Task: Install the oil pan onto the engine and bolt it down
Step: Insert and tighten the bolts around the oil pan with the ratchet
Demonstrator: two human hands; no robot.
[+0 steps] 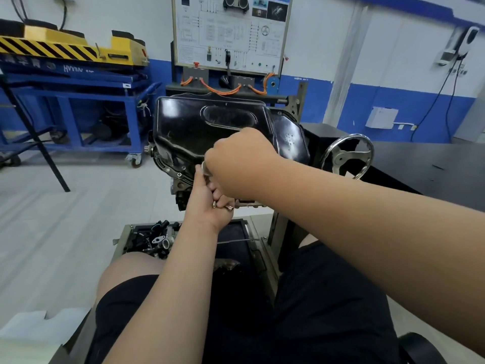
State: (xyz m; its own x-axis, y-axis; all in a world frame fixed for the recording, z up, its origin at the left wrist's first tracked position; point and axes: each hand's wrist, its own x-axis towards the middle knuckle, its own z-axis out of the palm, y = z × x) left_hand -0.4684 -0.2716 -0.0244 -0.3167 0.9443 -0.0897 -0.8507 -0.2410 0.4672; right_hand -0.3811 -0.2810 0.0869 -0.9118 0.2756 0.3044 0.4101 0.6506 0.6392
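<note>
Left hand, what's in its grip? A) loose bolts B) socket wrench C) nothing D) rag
A: the left hand has its fingers curled round a few bolts, whose metal ends stick out of the fist, just below the near edge of the oil pan.

Oil pan (pixel 210 127) glossy black. Bolts (pixel 230 208) coppery. Ramp (pixel 70 39) yellow, black-yellow diagonal stripes. Cart (pixel 63 95) blue. Wall (pixel 328 35) white above, blue band below. Cables (pixel 217 91) orange. Handwheel (pixel 346 156) silver. Shorts (pixel 328 298) black.
</note>
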